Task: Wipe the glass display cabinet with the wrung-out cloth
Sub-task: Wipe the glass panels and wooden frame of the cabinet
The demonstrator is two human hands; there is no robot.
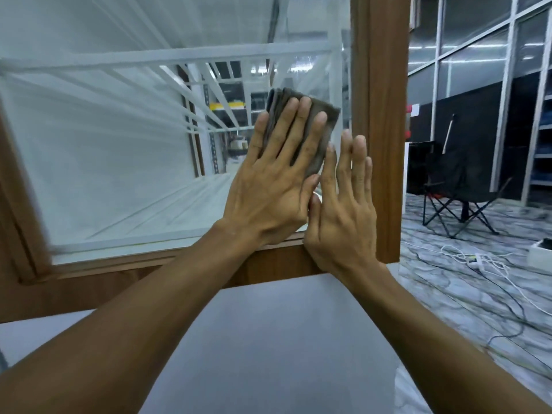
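The glass display cabinet (119,162) fills the left and centre, a glass pane set in a brown wooden frame (379,115). A folded grey-brown cloth (327,121) lies flat against the glass near the pane's right edge. My left hand (277,180) presses the cloth onto the glass with straight, spread fingers. My right hand (343,210) lies flat beside it, fingers straight, over the pane's lower right corner and the frame, touching the cloth's right side and my left thumb. White shelves show blurred through the glass.
A white tabletop (268,339) lies below my forearms. To the right, a black folding chair (457,180) stands on a marbled floor with loose white and black cables (478,261). Glass partition walls (478,55) stand behind it.
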